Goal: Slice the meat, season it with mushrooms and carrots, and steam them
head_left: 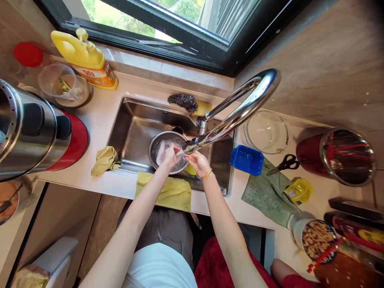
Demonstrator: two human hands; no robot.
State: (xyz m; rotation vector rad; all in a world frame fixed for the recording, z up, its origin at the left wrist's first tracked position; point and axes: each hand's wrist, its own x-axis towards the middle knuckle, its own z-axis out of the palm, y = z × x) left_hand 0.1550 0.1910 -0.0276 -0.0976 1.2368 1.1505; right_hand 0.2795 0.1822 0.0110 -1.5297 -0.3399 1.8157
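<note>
Left hand (170, 157), its fingertips together, looks clamped on a thin, pale translucent piece (181, 153), while the right hand (198, 162) curls its fingers in from the other side — they meet the piece, though I cannot tell how firmly they are closed. That piece sits just by the mouth of the faucet (234, 116), above a round pan (153, 146) that rests in the sink (132, 120), nearer its front edge than its back. Another whitish mass (161, 153) lies in the pan beside the left hand; whether the two join is hidden. My judgement is that the step in hand is rinsing or working the piece over by fingertip, though no running water can be made out for certain. What the next move calls for, I think, is a light two-sided pinch — wet film slips easily — kept within the pan's rim and clear of the faucet mouth.
</note>
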